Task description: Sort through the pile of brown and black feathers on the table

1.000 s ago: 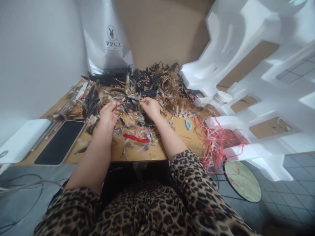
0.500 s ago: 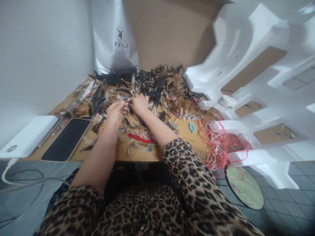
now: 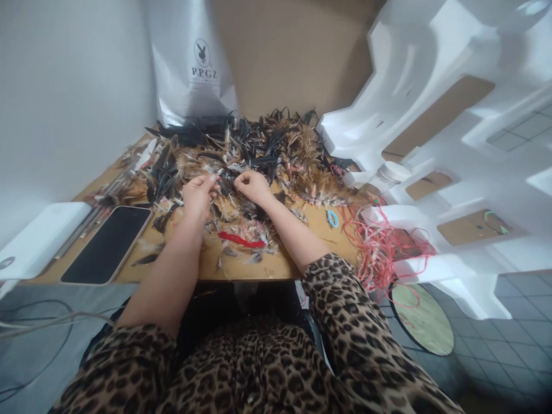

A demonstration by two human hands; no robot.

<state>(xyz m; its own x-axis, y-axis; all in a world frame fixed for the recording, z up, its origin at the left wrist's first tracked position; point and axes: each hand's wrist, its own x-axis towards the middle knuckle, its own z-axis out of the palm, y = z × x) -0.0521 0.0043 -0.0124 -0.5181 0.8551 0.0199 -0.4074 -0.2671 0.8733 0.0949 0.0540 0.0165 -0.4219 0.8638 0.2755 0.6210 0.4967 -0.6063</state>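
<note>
Over a pile of brown and black feathers [image 3: 297, 144], both my hands work close together above the brown table. My left hand [image 3: 198, 198] pinches what looks like a feather, its pale tip showing at the thumb and forefinger. To its right, the thumb and forefinger of my right hand [image 3: 254, 187] meet in a pinch; whatever they hold is too fine to make out. A gap separates the two hands, with dark feathers behind it. Nearer me lies a bundle of red thread [image 3: 241, 239] among loose feather bits.
On the left are a phone [image 3: 106, 244] and a white power bank [image 3: 41, 238] with a cable. Rightward lie a blue ring [image 3: 332, 218], tangled pink string [image 3: 377, 247] and white foam packaging [image 3: 414, 217] holding a round-lidded jar [image 3: 393, 172]. A silver bag [image 3: 190, 98] stands behind.
My hands have drawn apart: they met at the fingertips before, and now the right hand sits a little to the right with a gap between. The view has shifted slightly.
</note>
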